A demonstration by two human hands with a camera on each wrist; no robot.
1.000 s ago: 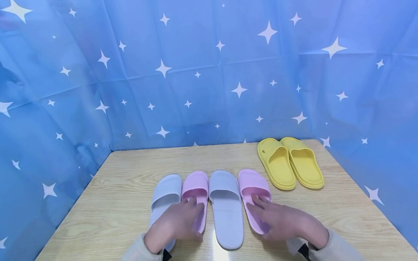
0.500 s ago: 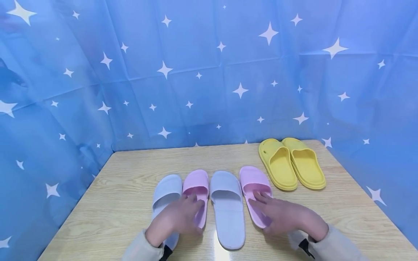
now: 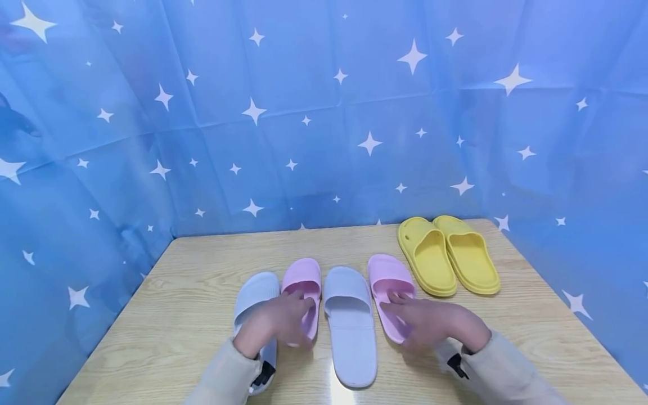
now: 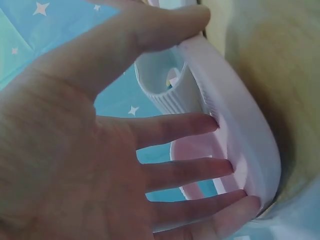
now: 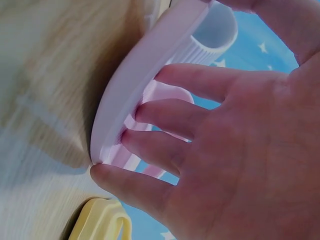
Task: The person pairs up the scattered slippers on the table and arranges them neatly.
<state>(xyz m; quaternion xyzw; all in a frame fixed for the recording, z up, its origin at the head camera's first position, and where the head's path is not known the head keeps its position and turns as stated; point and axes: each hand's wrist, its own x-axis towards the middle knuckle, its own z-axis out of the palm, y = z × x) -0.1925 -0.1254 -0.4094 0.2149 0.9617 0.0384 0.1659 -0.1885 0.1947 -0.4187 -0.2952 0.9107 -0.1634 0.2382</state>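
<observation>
Fingers of the left hand and right hand, spread and nearly straight, touch without gripping the left pink slipper, between grey slippers, and right pink slipper, left of yellow slippers. Even, light pressure should slide both straight.

We can read no text, label, brand, number or sign here: none on the pink slippers, pale gray slippers, yellow slippers or wooden table, and only unlettered white stars on the blue curtain.
</observation>
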